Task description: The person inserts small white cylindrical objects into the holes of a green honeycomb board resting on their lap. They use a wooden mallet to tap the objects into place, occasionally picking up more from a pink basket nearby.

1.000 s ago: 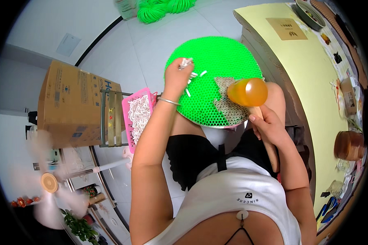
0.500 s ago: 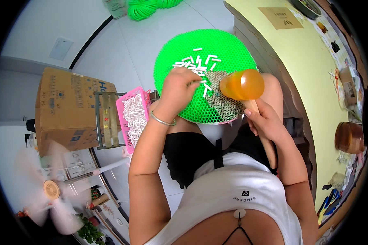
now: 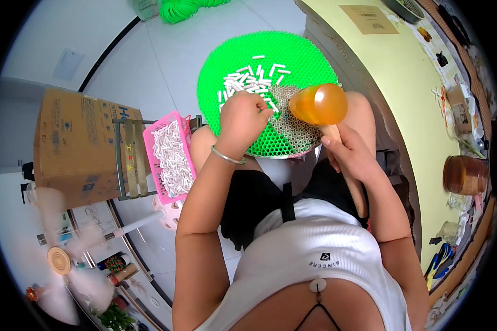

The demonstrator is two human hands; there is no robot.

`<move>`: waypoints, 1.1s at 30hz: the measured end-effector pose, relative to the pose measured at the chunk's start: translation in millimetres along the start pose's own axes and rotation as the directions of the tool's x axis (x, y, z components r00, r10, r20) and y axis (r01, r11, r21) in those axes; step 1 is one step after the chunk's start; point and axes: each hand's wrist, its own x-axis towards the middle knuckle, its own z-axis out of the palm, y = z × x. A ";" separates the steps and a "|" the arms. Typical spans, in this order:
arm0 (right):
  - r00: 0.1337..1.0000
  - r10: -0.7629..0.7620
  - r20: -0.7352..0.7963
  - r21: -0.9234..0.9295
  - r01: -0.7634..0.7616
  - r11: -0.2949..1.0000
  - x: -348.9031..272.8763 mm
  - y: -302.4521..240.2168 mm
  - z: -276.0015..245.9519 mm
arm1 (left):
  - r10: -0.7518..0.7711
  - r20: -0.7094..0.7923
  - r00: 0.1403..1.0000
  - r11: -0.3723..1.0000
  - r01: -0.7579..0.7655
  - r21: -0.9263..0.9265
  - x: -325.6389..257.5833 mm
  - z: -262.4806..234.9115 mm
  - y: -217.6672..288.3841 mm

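A round green honeycomb-holed board (image 3: 290,49) lies in front of me above my knees. White tubes (image 3: 248,84) are scattered over it, and a wedge of its holes (image 3: 309,138) is filled with greyish tube ends. My left hand (image 3: 243,117) hovers over the board beside the loose tubes, fingers pinched together; what is between them is hidden. My right hand (image 3: 347,149) is wrapped round the wooden handle of a mallet (image 3: 323,105). Its amber, translucent head is above the filled wedge.
At left, a pink basket (image 3: 146,144) full of white tubes rests on a folding stool (image 3: 121,157). Behind stands a cardboard box (image 3: 66,149); a fan (image 3: 59,260) spins lower left. A yellow-topped table (image 3: 392,60) runs along the right. Green cord (image 3: 176,11) lies on the floor.
The whole view has shifted slightly, so the board appears higher and further left. The white tube seen at my left fingertips no longer shows there. My right hand keeps hold of the mallet.
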 end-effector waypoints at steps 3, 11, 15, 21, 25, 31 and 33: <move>1.000 0.001 -0.013 -0.023 -0.001 1.000 -1.1 -3.3 2.0 | -0.040 0.054 0.998 0.993 0.033 0.115 10.3 1.1 6.3; 1.000 0.002 0.012 -0.016 -0.002 1.000 1.4 1.3 -2.3 | -0.005 0.061 0.998 0.991 0.013 -0.133 3.8 -7.1 -7.9; 1.000 -0.019 0.012 -0.006 0.019 1.000 2.1 3.7 -2.7 | -0.144 0.012 0.990 0.668 0.106 -0.737 -30.6 -4.7 0.6; 0.999 -0.035 0.017 -0.024 0.035 0.999 0.2 0.8 -2.4 | 0.186 -0.266 0.946 0.913 -0.267 -0.310 -69.7 17.8 11.4; 0.999 -0.032 0.029 -0.048 0.033 0.998 0.1 -1.3 -3.9 | 0.274 -0.255 0.928 0.935 -0.319 -0.156 -66.7 24.1 14.5; 0.999 -0.024 0.031 -0.143 0.028 0.989 2.6 -4.2 -5.4 | 0.292 -0.113 0.950 0.955 -0.297 -0.030 -63.8 17.1 19.2; 1.000 0.008 0.029 -0.132 -0.004 0.991 -3.1 -12.1 -3.7 | 0.171 -0.122 0.978 0.952 -0.196 -0.235 -61.8 13.0 20.6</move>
